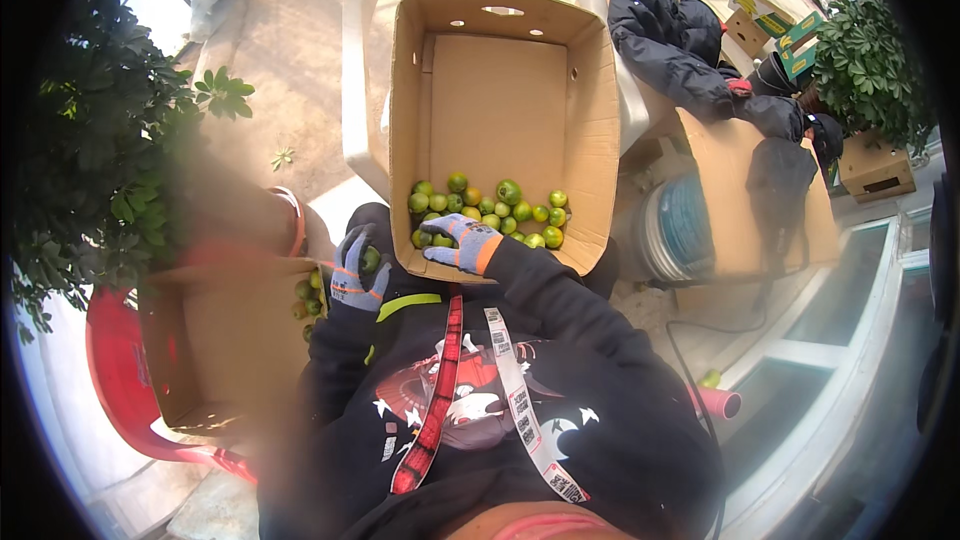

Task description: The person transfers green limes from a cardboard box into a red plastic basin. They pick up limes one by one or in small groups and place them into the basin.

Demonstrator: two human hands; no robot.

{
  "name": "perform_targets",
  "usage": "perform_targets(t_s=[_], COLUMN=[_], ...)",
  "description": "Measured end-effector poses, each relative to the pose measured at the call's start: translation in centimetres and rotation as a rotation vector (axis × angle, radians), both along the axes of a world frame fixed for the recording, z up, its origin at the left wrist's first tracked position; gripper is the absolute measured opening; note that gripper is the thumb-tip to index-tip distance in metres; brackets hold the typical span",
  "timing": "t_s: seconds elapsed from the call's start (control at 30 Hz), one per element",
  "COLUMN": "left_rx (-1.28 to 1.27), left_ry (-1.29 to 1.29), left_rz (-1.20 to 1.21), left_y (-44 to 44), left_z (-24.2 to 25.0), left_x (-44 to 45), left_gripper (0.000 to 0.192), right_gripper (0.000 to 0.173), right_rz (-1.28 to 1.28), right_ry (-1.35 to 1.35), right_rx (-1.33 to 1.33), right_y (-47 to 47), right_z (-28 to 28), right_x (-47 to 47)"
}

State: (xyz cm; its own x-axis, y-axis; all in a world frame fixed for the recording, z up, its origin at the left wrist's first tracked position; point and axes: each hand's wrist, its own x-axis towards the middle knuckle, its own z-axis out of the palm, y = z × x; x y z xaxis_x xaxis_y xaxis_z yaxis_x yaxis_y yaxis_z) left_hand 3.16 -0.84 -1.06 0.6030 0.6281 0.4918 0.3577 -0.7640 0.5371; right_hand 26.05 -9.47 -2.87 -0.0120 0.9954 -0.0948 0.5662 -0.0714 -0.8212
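A large cardboard box (504,127) stands in front of me, its bottom bare at the far end. Many green tomatoes (508,192), some tinged yellow-orange, are gathered at its near end. My right hand (466,240), in a grey and orange work glove, reaches over the near wall among them. Its fingertips touch or hover over the tomatoes; whether one is held is hidden. Left of the box, my left hand (360,270) wears a matching glove. Its fingers curl around a dark green tomato (370,260), held outside the box.
The box rests on a white plastic chair (365,67). To my left, a second cardboard box (232,345) with several tomatoes (306,291) sits on a red plastic chair (112,367). At right are a cardboard flap (720,195), a bucket (679,229) and a black cable (679,360). Leafy plants flank both sides.
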Motion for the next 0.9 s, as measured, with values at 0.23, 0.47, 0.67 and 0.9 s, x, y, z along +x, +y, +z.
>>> perform_targets(t_s=[0.23, 0.47, 0.67, 0.9], left_rx=[-0.394, -0.309, -0.234, -0.215], left_ry=[0.0, 0.335, 0.1, 0.072], left_rz=[0.701, 0.754, 0.602, 0.649], left_y=[7.2, 4.6, 5.3, 5.0], left_z=[-13.9, -16.3, -17.2, -16.7], left_x=[-15.9, -16.1, -15.0, -14.2], left_gripper=[0.052, 0.044, 0.036, 0.033], right_gripper=[0.049, 0.054, 0.058, 0.057], right_rz=[-0.235, -0.278, -0.209, -0.165], right_ry=[-0.708, -0.57, -0.604, -0.566], right_rx=[-0.615, -0.811, -0.799, -0.755], right_y=[-4.8, -5.7, -5.3, -5.4], right_z=[-6.3, -10.4, -9.4, -10.3], right_x=[9.2, 9.6, 9.1, 9.9])
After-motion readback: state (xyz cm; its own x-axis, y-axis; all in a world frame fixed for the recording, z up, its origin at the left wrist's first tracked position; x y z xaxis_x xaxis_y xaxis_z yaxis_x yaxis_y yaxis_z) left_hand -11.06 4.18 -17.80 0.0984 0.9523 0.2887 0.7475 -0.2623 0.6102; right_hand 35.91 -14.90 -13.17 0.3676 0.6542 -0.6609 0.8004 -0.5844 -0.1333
